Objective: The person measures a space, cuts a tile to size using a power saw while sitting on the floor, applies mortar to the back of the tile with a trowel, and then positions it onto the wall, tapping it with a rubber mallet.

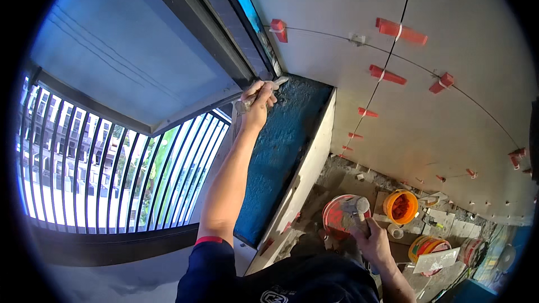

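Here we see the left hand (258,100) closed around a small pale-tipped tool (281,80) at the blue sill's (281,140) far corner.

From that fist, the tool's tip points right and slightly away, lying at the corner where the dark window frame (224,45) meets the grey wall (348,67); we cannot tell whether it touches. The sill's long axis runs from this corner back toward the wearer, so the left hand is clearly the nearer one. Beyond the sill's right edge and lower, we find the right hand (371,241) gripping a mallet-like tool (355,206), its round head over a red bucket (331,205). Farther right stands an orange bucket (414,207); red wedges (387,74) dot the wall above.
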The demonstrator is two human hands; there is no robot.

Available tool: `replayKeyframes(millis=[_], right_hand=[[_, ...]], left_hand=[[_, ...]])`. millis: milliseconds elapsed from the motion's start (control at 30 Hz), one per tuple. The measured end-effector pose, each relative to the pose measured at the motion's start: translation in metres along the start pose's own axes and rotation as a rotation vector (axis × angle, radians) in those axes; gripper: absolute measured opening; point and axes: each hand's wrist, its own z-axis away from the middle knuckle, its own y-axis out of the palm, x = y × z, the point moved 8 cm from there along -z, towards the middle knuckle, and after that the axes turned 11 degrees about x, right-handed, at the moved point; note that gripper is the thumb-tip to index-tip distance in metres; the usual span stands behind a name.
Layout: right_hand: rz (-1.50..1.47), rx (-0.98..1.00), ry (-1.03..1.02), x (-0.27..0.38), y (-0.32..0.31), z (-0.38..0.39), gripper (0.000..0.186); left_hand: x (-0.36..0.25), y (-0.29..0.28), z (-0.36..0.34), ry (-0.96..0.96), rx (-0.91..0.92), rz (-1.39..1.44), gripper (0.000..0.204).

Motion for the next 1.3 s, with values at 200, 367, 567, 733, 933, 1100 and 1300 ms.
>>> replayKeyframes(millis=[200, 367, 567, 733, 933, 1100, 1300], right_hand=[[-0.010, -0.047, 0.025, -0.017, -0.002, 0.008, 0.036], [-0.008, -0.036, 0.024, -0.024, 0.003, 0.008, 0.036], [0.039, 0.029, -0.073, 0.018, 0.001, 0.001, 0.033], [0.163, 0.019, -0.372, 0.110, 0.003, -0.021, 0.033], [0.552, -0.111, -0.867, 0.248, 0.041, -0.033, 0.039], [0.828, -0.230, -0.853, 0.291, 0.069, -0.098, 0.038], [0.775, -0.173, -0.916, 0.293, 0.085, -0.098, 0.037]], left_hand=[[0.010, 0.012, 0.011, 0.092, -0.100, -0.018, 0.030], [0.011, -0.001, 0.003, 0.035, -0.041, -0.017, 0.030], [0.021, -0.010, 0.005, -0.007, -0.037, 0.079, 0.030], [0.022, -0.006, 0.004, 0.062, -0.100, 0.101, 0.027], [0.012, -0.006, 0.009, 0.032, -0.097, -0.011, 0.030], [0.017, -0.001, 0.005, 0.050, -0.125, 0.078, 0.028], [0.025, -0.005, 0.008, 0.063, -0.114, 0.132, 0.024]])
